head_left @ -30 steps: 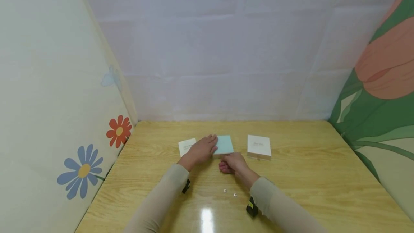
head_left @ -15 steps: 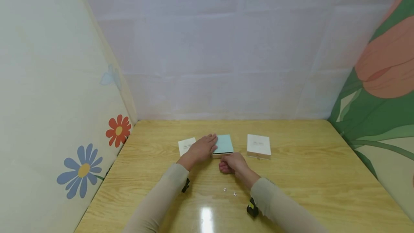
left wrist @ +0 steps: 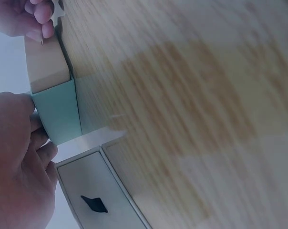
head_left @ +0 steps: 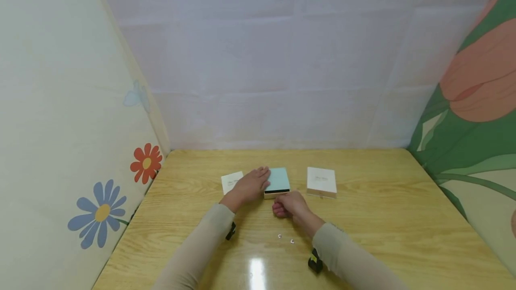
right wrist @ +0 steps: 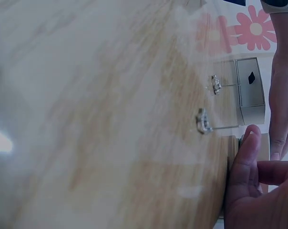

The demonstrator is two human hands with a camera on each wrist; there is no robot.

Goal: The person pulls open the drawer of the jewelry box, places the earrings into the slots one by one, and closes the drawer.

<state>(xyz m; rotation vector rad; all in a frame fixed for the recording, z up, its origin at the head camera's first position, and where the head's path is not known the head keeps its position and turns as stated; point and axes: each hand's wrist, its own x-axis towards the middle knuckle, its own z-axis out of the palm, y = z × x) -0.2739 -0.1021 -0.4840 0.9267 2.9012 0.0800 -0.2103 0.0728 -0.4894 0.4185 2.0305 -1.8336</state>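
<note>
A drawer box with a teal sleeve (head_left: 277, 178) lies mid-table, its beige drawer (left wrist: 48, 64) partly slid out toward me. My left hand (head_left: 251, 185) holds the sleeve along its left side, fingers bent against it in the left wrist view. At the drawer's front my right hand (head_left: 290, 203) pinches a small tab, mostly hidden by the fingertips. Two small silver stud earrings lie on the table nearer to me: the left earring (head_left: 280, 236) and the right earring (head_left: 292, 241). In the right wrist view their thin posts show.
On the left stands a white box (head_left: 230, 180), partly behind my left hand, with a black pull tab (left wrist: 94, 203) on its front. Another white box (head_left: 321, 180) is to the right of the teal one. A pale cloth wall (head_left: 290, 79) rises behind the wooden table (head_left: 383, 218).
The drawer has come out of the teal sleeve toward me, and a dark strip now shows at its opening. My right hand has shifted slightly nearer; my left hand stays on the sleeve.
</note>
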